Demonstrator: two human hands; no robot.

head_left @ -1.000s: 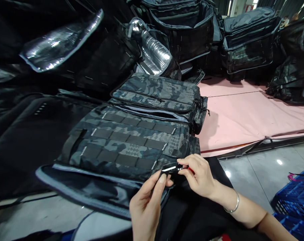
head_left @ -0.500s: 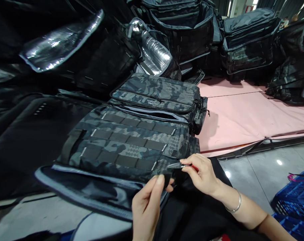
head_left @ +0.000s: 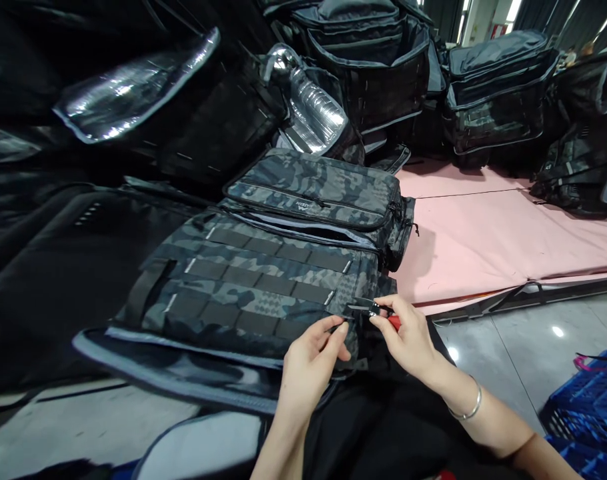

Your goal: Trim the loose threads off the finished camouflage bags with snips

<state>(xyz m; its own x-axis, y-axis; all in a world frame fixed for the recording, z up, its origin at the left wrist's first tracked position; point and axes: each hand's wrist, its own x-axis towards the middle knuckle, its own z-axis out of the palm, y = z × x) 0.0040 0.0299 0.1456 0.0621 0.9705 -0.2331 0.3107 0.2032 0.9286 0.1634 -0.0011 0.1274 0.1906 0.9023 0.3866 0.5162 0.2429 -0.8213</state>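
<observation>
A camouflage backpack (head_left: pixel 273 280) lies flat in front of me, its near panel open and showing a pale grey-blue binding. Over its right edge, my right hand (head_left: pixel 403 337) grips small red-handled thread snips (head_left: pixel 366 307). Their two blades are parted and point left. Close to the blade tips, my left hand (head_left: pixel 316 357) pinches thumb and finger together at the bag's lower right corner. A tiny dark bit shows at those fingertips, too small to name.
More dark bags (head_left: pixel 373 73) with open tops and silver-lined flaps (head_left: pixel 138 93) stand behind and to the left. Pink sheeting (head_left: pixel 493 233) covers the surface at right. Blue plastic crates (head_left: pixel 588 400) stand on the floor at lower right.
My left hand has risen and shifted right, towards the snips. The snips have moved slightly up, and their blades now show apart.
</observation>
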